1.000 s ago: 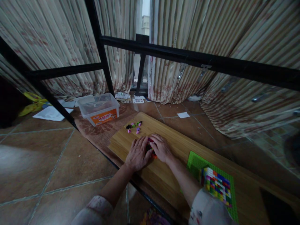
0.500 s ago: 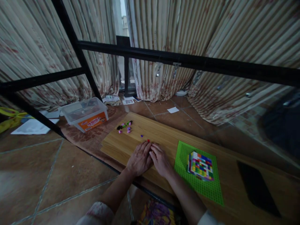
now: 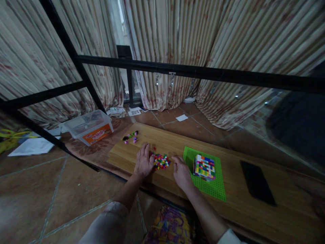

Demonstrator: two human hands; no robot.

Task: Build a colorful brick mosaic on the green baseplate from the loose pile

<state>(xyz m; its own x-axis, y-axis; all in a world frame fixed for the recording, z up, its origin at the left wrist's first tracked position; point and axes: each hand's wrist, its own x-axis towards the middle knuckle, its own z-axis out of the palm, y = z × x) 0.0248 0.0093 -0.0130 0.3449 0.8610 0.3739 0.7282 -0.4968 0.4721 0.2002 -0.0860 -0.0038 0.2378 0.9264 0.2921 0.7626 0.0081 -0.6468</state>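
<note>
A loose heap of small bright toy bricks (image 3: 161, 161) lies on the wooden board between my two hands. My left hand (image 3: 143, 162) rests at the heap's left edge, palm down with fingers stretched out. On the other side, my right hand (image 3: 181, 172) is just right of the heap, its index finger reaching toward the bricks and the other fingers partly bent; nothing shows in it. Beside it, a green baseplate (image 3: 188, 153) carries a blocky build of multicoloured bricks (image 3: 204, 166). A single red brick (image 3: 154, 148) sits just beyond the heap.
Black, green and pink pieces (image 3: 130, 136) lie at the board's far left end. A dark flat slab (image 3: 257, 183) lies on the wooden board (image 3: 231, 169) at right. A clear plastic box (image 3: 88, 127) with an orange label stands beyond the left end. A black metal rail (image 3: 193, 71) crosses ahead.
My hands, earlier together over one spot, have moved apart to left and right. The heap of bricks that they covered now shows between them. The whole view has shifted slightly.
</note>
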